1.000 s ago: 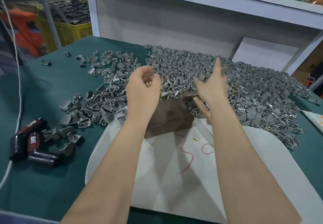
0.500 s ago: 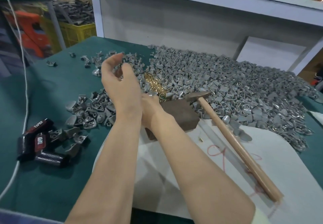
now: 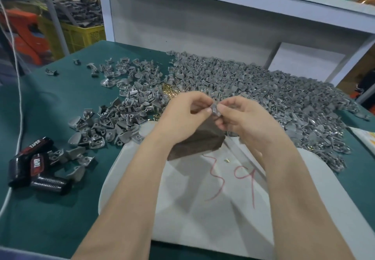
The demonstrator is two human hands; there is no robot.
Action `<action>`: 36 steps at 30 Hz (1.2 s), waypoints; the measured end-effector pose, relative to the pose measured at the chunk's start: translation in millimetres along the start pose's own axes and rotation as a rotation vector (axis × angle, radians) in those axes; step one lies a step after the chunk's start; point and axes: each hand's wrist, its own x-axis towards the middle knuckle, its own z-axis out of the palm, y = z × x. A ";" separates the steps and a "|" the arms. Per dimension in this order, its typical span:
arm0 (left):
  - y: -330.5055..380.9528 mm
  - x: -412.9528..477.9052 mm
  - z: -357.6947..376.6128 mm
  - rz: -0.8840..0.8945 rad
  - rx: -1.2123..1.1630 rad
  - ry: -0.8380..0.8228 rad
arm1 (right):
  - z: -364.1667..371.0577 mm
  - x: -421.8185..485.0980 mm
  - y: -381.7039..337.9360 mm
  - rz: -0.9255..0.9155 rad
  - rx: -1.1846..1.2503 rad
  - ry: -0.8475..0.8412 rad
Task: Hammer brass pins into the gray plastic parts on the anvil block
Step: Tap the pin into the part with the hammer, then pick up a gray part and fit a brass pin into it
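Both my hands meet above the dark anvil block point(image 3: 199, 141) and pinch one small gray plastic part point(image 3: 215, 110) between their fingertips. My left hand point(image 3: 182, 115) holds it from the left, my right hand point(image 3: 241, 120) from the right. A heap of brass pins point(image 3: 171, 91) lies just behind my left hand, among the gray parts. One loose brass pin point(image 3: 226, 160) lies on the white sheet point(image 3: 203, 209) in front of the block. The hammer is hidden behind my right forearm.
A large pile of gray parts point(image 3: 263, 93) covers the green table's back right. A smaller scattered pile point(image 3: 113, 121) lies at the left. Black "TAPER" cylinders point(image 3: 34, 166) sit near the left edge beside a white cable point(image 3: 19, 89). A white shelf unit point(image 3: 223, 22) stands behind.
My left hand came back from the left pile and my right hand uncrossed from under it. Both now meet over the block, pinching one gray part. The hammer is out of sight.
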 end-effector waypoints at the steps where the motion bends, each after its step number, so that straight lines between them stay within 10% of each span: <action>1: 0.0 -0.4 2.5 0.008 0.031 -0.020 | -1.0 -4.1 2.5 0.029 0.012 0.015; 6: -5.3 -2.5 5.4 -0.031 0.146 -0.077 | 2.0 -11.1 9.8 0.128 -0.044 0.102; 12: -12.9 -1.3 -0.4 -0.152 0.396 0.036 | -12.6 -27.8 13.5 0.285 -1.238 -0.032; 19: -12.5 -1.8 0.3 -0.193 0.472 -0.033 | 3.9 -23.0 27.3 0.158 -1.455 -0.127; 36: -11.0 -3.7 -1.4 -0.126 0.481 -0.123 | 15.3 6.1 23.4 -0.125 -0.393 0.243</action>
